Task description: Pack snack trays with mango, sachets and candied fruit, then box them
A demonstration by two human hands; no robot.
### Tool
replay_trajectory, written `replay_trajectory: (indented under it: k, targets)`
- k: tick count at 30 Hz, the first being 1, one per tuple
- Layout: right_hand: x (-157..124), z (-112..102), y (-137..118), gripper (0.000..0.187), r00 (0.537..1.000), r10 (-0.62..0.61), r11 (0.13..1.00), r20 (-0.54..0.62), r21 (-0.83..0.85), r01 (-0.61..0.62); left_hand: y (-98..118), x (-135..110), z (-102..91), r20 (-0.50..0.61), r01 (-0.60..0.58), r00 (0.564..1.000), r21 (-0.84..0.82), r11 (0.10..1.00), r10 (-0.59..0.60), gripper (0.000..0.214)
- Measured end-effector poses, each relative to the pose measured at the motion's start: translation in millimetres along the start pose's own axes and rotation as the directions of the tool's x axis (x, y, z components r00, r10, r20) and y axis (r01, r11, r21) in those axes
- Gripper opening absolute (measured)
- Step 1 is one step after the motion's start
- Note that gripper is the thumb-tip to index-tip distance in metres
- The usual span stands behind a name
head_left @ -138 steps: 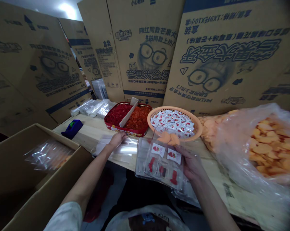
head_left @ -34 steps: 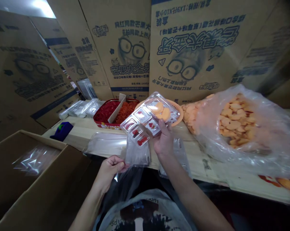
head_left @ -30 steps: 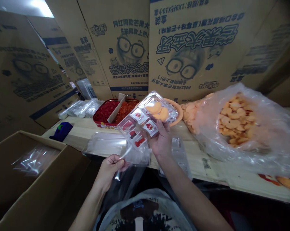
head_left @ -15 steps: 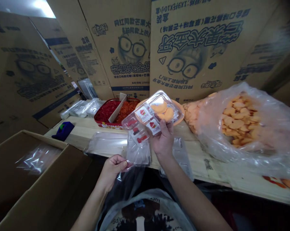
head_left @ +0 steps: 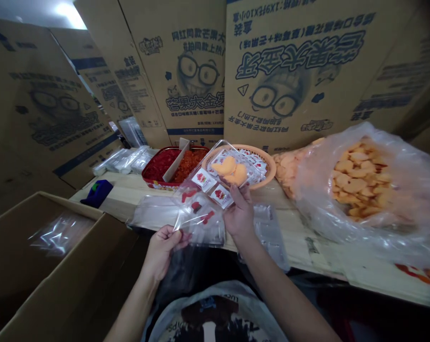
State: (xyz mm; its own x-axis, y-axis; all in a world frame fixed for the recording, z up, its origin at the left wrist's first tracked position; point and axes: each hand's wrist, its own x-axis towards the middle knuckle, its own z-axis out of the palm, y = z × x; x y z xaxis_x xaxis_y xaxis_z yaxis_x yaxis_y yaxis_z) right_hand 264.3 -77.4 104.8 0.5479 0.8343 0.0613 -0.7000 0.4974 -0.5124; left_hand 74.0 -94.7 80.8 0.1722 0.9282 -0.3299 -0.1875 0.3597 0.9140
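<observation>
My right hand (head_left: pixel 240 216) grips a clear plastic tray (head_left: pixel 215 185) tilted up over the table's front edge. The tray carries orange pieces, two small white sachets and red candies in its compartments. My left hand (head_left: pixel 163 244) pinches the open edge of a clear plastic bag (head_left: pixel 196 228), which lies around the tray's lower end. Both hands are closed on what they hold.
A red tin (head_left: pixel 172 166) of red and orange bits and an orange basket (head_left: pixel 266 161) of sachets stand behind the tray. A big clear bag of orange pieces (head_left: pixel 360 185) lies to the right, an open carton (head_left: pixel 47 256) at the left. Tall cartons wall the back.
4.6 s ago the tray lay low over the table and my left hand reached for the flat bags. Since then the tray was lifted and the bag has been drawn up over its lower end.
</observation>
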Motion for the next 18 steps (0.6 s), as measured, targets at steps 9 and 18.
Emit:
replay_trajectory:
  k: [9,18]
  targets:
    - [10,-17,-10,0.024,0.974,0.191,0.981,0.126,-0.070,-0.183,4,-2,-3.7,-0.028,-0.064,0.997,0.046,0.997,0.065,0.028]
    - [2,-2,-1,0.030,0.913,0.373,0.901,0.167,-0.300,-0.313,23,17,4.2,0.140,-0.017,0.990,0.017,1.000,0.014,0.021]
